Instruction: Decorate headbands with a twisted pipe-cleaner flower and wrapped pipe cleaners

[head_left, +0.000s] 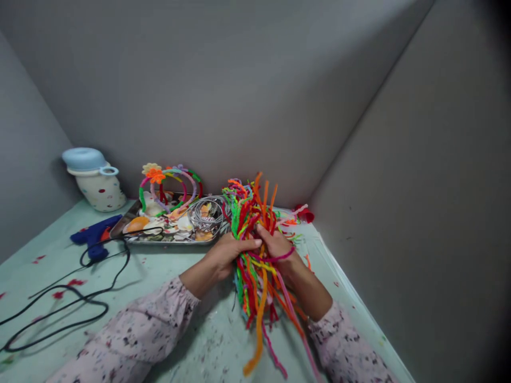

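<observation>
A thick bundle of fuzzy pipe cleaners (247, 271) in red, orange, green, pink and yellow stands roughly upright between my hands. My left hand (231, 251) is closed on its left side, the thumb lying across the strands. On the right side my right hand (277, 244) grips the same bundle, thumb toward the middle. Loose ends hang down toward me, among them a long orange strand (261, 324) and a pink one. The fingers behind the bundle are hidden.
Behind my left hand, a metal tray (171, 243) carries paper cutouts, coiled wire (207, 215) and flower-trimmed headbands (171, 181). Farther left are a blue glue gun (93, 234), its black cord (99, 295) and a spotted bottle (99, 186). Grey walls (239, 96) border the table.
</observation>
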Demonstrator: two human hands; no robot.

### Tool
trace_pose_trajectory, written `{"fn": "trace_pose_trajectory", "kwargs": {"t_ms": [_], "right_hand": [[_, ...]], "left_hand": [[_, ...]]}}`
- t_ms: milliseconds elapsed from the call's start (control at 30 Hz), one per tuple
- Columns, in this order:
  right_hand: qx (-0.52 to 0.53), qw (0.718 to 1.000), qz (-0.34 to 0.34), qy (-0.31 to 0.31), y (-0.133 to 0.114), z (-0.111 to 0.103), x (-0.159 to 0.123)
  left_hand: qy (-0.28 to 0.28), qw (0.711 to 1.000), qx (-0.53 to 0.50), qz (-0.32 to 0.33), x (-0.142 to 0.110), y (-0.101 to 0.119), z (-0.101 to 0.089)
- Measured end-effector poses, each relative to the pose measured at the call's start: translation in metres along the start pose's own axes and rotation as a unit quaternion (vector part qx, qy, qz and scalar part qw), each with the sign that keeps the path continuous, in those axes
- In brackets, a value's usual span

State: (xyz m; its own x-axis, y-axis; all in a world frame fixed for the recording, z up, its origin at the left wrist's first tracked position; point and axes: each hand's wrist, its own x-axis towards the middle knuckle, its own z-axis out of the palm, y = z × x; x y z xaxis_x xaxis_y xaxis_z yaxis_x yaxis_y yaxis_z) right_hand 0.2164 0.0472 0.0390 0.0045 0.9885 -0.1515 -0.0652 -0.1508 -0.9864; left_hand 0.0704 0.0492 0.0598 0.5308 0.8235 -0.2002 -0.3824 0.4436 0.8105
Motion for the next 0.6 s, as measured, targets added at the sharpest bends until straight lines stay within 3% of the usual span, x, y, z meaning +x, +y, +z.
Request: {"fn": "trace_pose_trajectory", "kwargs": {"t_ms": [133, 267, 400, 500, 600], "right_hand": [[-0.109, 0.994, 0.001, 0.018, -0.008, 0.004, -0.004], [-0.144, 0.989, -0.012, 0.009, -0.015, 0.001, -0.007], [-0.008, 0.999, 0.035, -0.018, -0.016, -0.002, -0.007], [0.11, 0.99, 0.055, -0.067, -0.018, -0.007, -0.009], [0.137, 0.985, 0.04, -0.094, -0.022, -0.015, -0.011]], "left_hand": [[0.009, 0.999, 0.038, 0.005, -0.002, -0.009, 0.0], [0.026, 0.997, 0.078, -0.009, -0.003, -0.008, 0.004], [0.028, 0.998, 0.053, -0.026, -0.005, 0.001, 0.009], [0.02, 0.999, 0.017, -0.032, -0.003, 0.008, 0.006], [0.059, 0.997, 0.011, -0.044, 0.002, 0.012, -0.002]]}}
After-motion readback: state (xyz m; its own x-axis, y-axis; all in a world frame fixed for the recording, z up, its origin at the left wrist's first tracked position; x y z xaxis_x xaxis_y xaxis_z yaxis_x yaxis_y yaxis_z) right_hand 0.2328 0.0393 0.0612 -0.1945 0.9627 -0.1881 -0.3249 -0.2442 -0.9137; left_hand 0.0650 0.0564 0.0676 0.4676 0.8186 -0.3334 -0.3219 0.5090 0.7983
